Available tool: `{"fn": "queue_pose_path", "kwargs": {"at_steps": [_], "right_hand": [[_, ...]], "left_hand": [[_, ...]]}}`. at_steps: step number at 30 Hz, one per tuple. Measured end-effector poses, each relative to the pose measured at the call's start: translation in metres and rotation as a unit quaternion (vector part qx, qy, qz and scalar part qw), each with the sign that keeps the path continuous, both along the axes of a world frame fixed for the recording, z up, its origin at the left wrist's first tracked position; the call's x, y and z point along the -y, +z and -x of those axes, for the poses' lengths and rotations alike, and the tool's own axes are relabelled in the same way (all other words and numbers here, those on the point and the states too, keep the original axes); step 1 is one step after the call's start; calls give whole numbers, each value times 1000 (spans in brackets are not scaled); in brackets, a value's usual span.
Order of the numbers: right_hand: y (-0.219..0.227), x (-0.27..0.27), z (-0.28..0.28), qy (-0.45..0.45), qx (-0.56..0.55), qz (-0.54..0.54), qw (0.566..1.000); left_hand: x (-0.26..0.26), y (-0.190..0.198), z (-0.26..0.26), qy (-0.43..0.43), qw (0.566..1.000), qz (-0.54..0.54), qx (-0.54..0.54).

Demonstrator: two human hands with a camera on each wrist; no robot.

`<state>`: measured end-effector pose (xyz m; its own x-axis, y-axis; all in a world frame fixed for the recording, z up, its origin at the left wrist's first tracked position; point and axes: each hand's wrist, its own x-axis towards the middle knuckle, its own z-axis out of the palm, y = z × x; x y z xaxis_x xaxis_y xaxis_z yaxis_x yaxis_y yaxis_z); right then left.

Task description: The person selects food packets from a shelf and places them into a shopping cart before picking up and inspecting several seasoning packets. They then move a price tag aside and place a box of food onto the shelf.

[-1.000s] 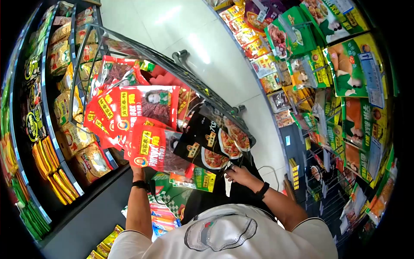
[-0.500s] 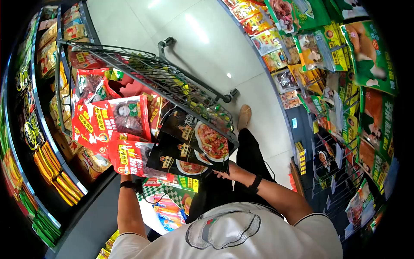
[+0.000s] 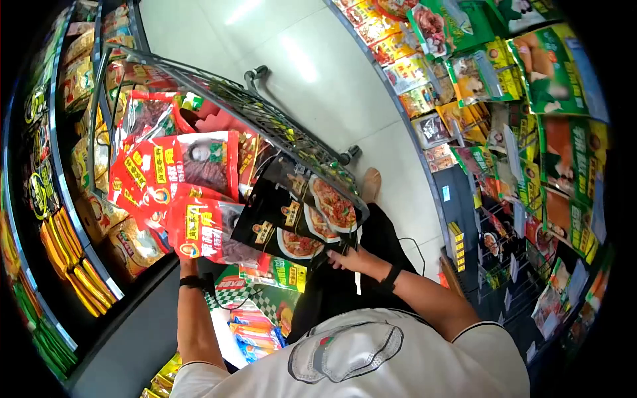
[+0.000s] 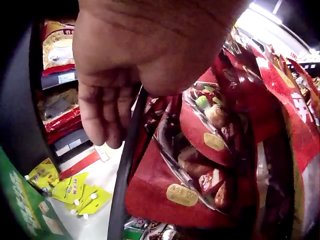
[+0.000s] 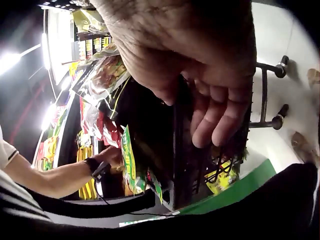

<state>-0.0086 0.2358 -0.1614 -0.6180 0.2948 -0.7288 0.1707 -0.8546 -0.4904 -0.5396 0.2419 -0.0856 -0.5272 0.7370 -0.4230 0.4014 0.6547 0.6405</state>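
A wire shopping cart (image 3: pixel 229 89) heaped with packets is in front of me. My left hand (image 4: pixel 145 55) grips its dark edge bar (image 4: pixel 122 177), fingers bent down over the outer side; in the head view, red packets hide most of this hand. My right hand (image 5: pixel 195 65) curls its fingers over the cart's near rim, also seen beside the black packets in the head view. Red packets (image 3: pixel 215 229) lie on top of the load, overlapped by black packets (image 3: pixel 285 219) printed with plates of food. A green-yellow packet (image 3: pixel 285 275) pokes out at the near side.
Shelves of bagged goods (image 3: pixel 136 245) run close along the left. On the right hang rows of green and yellow packets (image 3: pixel 554 152). Pale floor tiles (image 3: pixel 305 73) stretch ahead beside the cart's wheels (image 3: pixel 350 154). A person's foot (image 3: pixel 371 184) shows past the cart.
The cart and both hands first shifted left in the head view, with the hanging packets sliding out at the right; since then they moved slightly back. Both hands stay on the cart.
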Motion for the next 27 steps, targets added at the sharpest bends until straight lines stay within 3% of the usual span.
{"fn": "queue_pose_path", "kwargs": {"at_steps": [1, 6, 10, 12, 13, 14, 16, 17, 19, 20, 22, 24, 27], "right_hand": [[0, 0, -1, 26, 8, -1, 1000], [11, 7, 3, -18, 65, -24, 997], [3, 23, 8, -70, 76, -24, 994], [-2, 30, 15, -75, 123, -99, 985], [-4, 33, 18, -117, 111, -108, 981], [-1, 32, 18, -122, 98, -99, 983], [5, 27, 24, -134, 127, -56, 981], [6, 28, 27, -148, 139, -58, 977], [29, 24, 32, -169, 144, -42, 974], [30, 21, 34, -179, 147, -35, 972], [26, 24, 38, -204, 130, -38, 970], [24, 26, 43, -224, 125, -50, 965], [27, 34, 58, -264, 128, -67, 953]], "left_hand": [[0, -5, 7, -27, 1000, 1, -11], [9, -34, 56, -177, 981, -5, -80], [10, -65, 73, -137, 990, -37, -2], [4, -124, 114, -78, 988, -53, 124], [-21, -20, 19, -167, 978, -124, -34], [-22, -89, 64, -261, 929, -226, -133], [-43, -25, 27, -143, 990, -1, -13], [-50, -24, 25, -122, 993, 4, 10], [-61, -8, 8, -167, 981, -41, -92], [-76, -3, 3, -22, 998, 20, 46], [-89, -19, 14, -82, 996, 23, 30], [-100, -11, 6, 5, 997, 32, 67], [-108, -38, 41, -22, 982, 52, 182]]}}
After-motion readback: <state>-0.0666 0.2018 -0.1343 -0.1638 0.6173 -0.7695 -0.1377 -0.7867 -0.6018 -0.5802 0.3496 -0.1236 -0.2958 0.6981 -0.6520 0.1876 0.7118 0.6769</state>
